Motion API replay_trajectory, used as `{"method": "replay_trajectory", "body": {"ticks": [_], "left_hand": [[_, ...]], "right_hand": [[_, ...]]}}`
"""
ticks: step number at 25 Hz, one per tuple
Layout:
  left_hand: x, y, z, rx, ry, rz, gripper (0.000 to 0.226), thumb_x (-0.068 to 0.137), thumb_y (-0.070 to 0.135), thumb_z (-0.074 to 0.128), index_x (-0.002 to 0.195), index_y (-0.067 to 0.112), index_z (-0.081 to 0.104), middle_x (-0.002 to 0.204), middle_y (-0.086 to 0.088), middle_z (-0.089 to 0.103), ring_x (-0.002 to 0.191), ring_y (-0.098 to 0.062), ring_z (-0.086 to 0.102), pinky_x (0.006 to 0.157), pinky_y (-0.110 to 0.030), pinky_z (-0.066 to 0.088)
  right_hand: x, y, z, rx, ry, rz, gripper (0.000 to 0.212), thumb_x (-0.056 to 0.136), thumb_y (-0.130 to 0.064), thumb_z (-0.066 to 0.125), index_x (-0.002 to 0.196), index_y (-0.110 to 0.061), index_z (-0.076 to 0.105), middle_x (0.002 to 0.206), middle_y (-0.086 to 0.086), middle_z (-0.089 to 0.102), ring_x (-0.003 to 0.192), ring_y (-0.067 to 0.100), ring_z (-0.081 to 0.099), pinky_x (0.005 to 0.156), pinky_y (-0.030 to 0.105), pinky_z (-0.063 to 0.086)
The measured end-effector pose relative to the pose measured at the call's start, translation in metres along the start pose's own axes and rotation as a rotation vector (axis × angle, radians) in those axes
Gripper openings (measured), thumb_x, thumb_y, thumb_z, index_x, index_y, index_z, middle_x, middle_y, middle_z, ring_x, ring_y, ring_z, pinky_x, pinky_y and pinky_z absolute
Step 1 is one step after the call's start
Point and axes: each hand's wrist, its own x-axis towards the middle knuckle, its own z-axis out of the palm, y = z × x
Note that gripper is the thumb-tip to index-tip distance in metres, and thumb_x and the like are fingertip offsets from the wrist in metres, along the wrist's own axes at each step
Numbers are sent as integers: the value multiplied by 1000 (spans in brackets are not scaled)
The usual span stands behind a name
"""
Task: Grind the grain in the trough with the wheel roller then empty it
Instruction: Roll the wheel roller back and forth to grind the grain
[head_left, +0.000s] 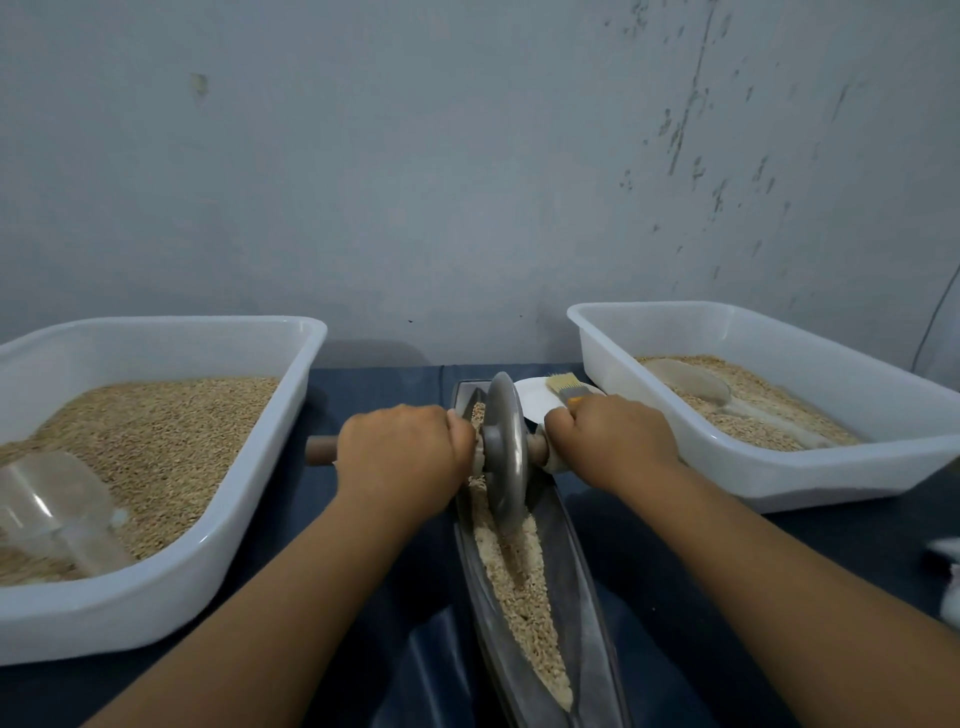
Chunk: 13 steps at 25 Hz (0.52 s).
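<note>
1. Grey metal wheel roller (505, 452) stands on edge in the boat-shaped trough (576, 566), toward its far end, between your fists.
2. Your left hand (402, 457) is clenched round the wooden axle handle (321, 450); your right hand (613, 441) grasps the handle on the other side.
3. Grain (519, 577) lies along the trough — the near stretch looks cracked and pale, so grinding seems partly done.
4. Left to do — finish grinding, then empty the trough; my guess is into the right tub (831, 467).
5. Left tub (156, 587) holds whole grain and a clear scoop (57, 509).
</note>
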Motion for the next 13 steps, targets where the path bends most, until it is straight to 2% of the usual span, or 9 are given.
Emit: {"method": "replay_trajectory", "body": {"ticks": [2, 4, 6, 8, 11, 13], "left_hand": [[-15, 4, -10, -40, 22, -17, 39, 92, 33, 38, 56, 19, 33, 50, 7, 41, 44, -15, 43, 46, -26, 32], [-27, 8, -17, -94, 23, -41, 44, 92, 40, 30, 53, 21, 36, 48, 7, 42, 43, -14, 43, 48, -27, 36], [-30, 10, -19, -103, 28, -55, 46, 90, 42, 19, 53, 22, 40, 49, 7, 43, 45, -13, 43, 52, -28, 40], [-26, 8, -15, -105, 21, -62, 47, 91, 42, 18, 56, 23, 43, 51, 7, 46, 47, -13, 46, 54, -29, 44], [-7, 3, -3, -93, 67, -39, 42, 92, 36, 35, 53, 21, 36, 48, 6, 42, 43, -15, 42, 46, -26, 33], [7, 1, -2, -54, 32, 29, 47, 81, 28, 62, 49, 20, 28, 43, 6, 37, 36, -17, 37, 43, -23, 22]], "right_hand": [[-22, 8, -7, -72, -42, -47, 43, 96, -45, 28, 65, -23, 48, 63, -7, 45, 56, 11, 40, 53, 28, 28], [-40, 14, -12, -95, -45, -73, 45, 96, -50, 26, 65, -24, 46, 62, -8, 46, 54, 6, 38, 50, 26, 25], [-45, 14, -14, -103, -60, -70, 44, 96, -47, 26, 63, -24, 45, 61, -7, 45, 54, 6, 37, 49, 25, 22], [-39, 8, -12, -74, -64, -39, 41, 95, -39, 29, 59, -24, 43, 61, -5, 45, 55, 9, 38, 48, 27, 21], [-16, -1, -5, 11, 30, 62, 43, 94, -36, 32, 56, -23, 47, 60, -3, 47, 55, 12, 40, 49, 29, 22], [3, -2, 1, 47, 18, 76, 40, 93, -35, 33, 59, -21, 48, 63, -1, 49, 57, 14, 42, 50, 29, 23]]}}
